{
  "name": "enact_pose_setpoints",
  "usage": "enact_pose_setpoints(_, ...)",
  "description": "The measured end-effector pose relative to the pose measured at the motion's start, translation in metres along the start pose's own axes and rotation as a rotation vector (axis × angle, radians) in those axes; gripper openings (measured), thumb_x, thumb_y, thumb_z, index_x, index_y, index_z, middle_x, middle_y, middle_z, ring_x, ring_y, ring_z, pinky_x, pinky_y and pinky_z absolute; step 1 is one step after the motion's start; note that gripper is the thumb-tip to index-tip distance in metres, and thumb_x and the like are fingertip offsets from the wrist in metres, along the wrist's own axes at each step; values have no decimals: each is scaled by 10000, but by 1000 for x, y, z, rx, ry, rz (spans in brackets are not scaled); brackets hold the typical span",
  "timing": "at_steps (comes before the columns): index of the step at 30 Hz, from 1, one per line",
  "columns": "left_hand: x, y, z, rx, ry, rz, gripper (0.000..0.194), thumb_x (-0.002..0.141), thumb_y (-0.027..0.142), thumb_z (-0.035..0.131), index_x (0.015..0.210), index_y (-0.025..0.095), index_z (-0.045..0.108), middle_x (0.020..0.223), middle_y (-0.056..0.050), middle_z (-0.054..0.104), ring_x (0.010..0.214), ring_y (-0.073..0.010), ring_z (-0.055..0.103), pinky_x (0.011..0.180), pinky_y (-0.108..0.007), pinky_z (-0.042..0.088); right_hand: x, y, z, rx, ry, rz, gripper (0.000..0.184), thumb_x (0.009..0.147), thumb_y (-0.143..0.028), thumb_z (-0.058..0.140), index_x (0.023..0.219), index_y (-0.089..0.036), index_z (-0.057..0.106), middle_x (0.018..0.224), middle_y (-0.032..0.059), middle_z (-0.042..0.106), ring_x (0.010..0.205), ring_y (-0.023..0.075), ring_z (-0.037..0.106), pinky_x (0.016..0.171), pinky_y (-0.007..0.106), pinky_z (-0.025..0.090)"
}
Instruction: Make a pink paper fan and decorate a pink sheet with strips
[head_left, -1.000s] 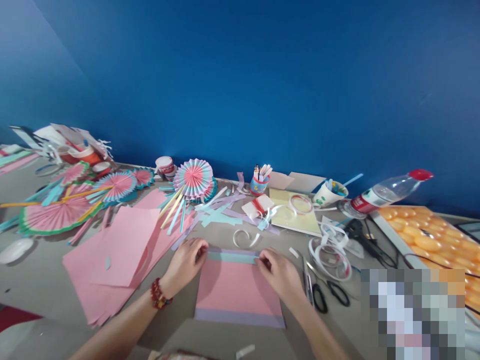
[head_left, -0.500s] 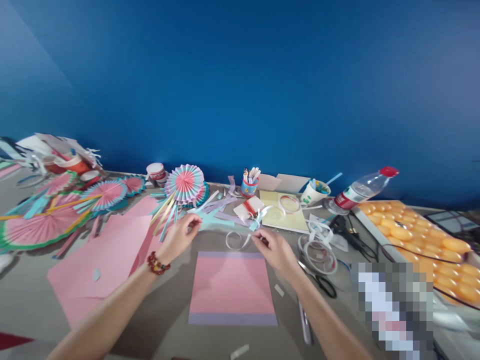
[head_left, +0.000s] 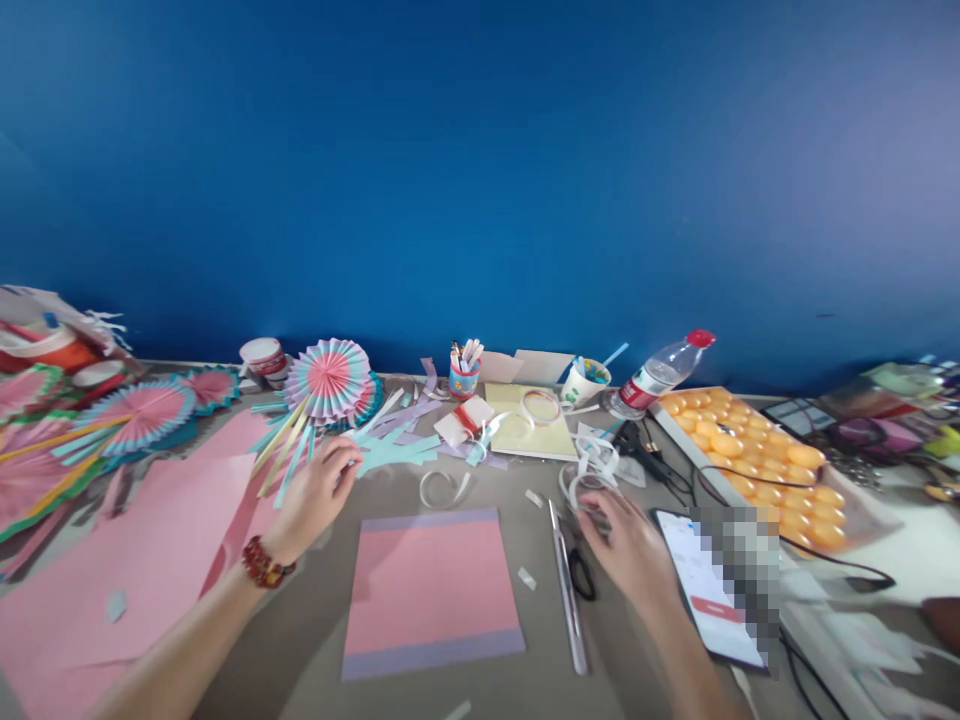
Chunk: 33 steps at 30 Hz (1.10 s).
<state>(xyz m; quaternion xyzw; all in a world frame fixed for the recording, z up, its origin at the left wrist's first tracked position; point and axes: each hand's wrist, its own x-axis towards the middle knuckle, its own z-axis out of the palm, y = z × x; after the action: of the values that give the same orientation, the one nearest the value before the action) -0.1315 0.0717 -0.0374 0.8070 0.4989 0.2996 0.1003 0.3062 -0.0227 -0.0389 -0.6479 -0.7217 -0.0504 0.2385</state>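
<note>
at the near middle of the worktop (head_left: 292, 650), the pink sheet (head_left: 431, 580) with purple bands lies flat, both hands now off it. a second ago their fingers were at its far edge, where a pale blue band also showed; now only purple shows there.

the left hand (head_left: 315, 500) has shifted to the left of the sheet, near the paper strips (head_left: 401, 450), its fingers loosely curled, thumb apart, with nothing seen between them. the right hand (head_left: 626, 545) has gone over to the white tape rolls (head_left: 596, 460) and scissors (head_left: 582, 575); its fingers are bent, and i cannot tell whether they grip anything. the view has swung right, and the phone (head_left: 697, 570) shows more plainly beside that arm.

by the wall, the blue-and-red cup (head_left: 465, 381) holds pens and white sticks. the white cup (head_left: 581, 385) holds blue and yellow bits, a pale blue stick leaning out. the tray (head_left: 679, 435) is filled with rounded orange pieces. the bottle (head_left: 660, 375) tilts beside it, capped in red.
</note>
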Motion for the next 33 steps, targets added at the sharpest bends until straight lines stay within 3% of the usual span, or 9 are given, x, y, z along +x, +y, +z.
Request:
enact_pose_setpoints(6,-6,27,5,-64,-174,153,212,981,215,374,985,207,586,1084,-75,616,946,-185,623,792,-295,494,-22,12,8,-197,62,-102,128,921,-275,455,884,-211,560,872,96,688,849,262,637,766,366,475)
enact_pose_setpoints(9,-8,32,0,-97,-157,142,190,975,199,391,990,205,580,1081,-73,614,943,-180,620,795,-296,495,-16,18,3,-227,140,-95,172,950,-287,414,908,-206,559,824,88,694,752,239,650,721,349,473)
enact_pose_setpoints(12,-12,35,-9,-183,-122,105,162,971,191,408,973,201,570,1054,-69,615,933,-173,620,788,-288,498,-5,18,-16,-224,162,-100,189,965,-319,406,925,-204,550,783,74,686,691,225,645,686,337,467)
enact_pose_setpoints(16,-13,52,-15,-338,-130,66,142,969,192,433,954,195,574,1029,-71,621,923,-170,615,779,-279,496,9,-16,-45,-177,238,-110,161,945,-340,462,927,-207,551,768,67,665,729,242,632,748,367,461)
enact_pose_setpoints(19,-9,78,-16,-456,-172,55,134,967,212,453,942,193,583,981,-68,628,879,-164,609,730,-256,491,15,-62,-53,79,128,-171,107,932,-313,499,945,-219,550,775,43,653,720,210,618,719,325,467)
enact_pose_setpoints(23,0,116,-18,-602,-240,61,128,950,265,517,1026,193,590,1022,-82,630,756,-131,585,695,-241,495,21,-110,-47,414,-91,-210,56,928,-243,491,932,-232,546,798,16,644,727,166,621,681,262,483)
enact_pose_setpoints(27,5,136,-20,-646,-219,55,137,918,243,568,1045,199,598,1007,-75,619,760,-135,581,723,-254,495,26,-128,-38,525,-186,-206,54,916,-233,498,889,-229,545,785,23,641,733,171,617,664,261,483)
enact_pose_setpoints(33,2,144,-20,-676,-217,75,64,925,195,544,951,188,603,890,-52,601,738,-131,564,678,-230,473,27,-137,-31,571,-199,-245,58,916,-230,504,906,-225,561,783,21,644,723,168,614,657,257,472)
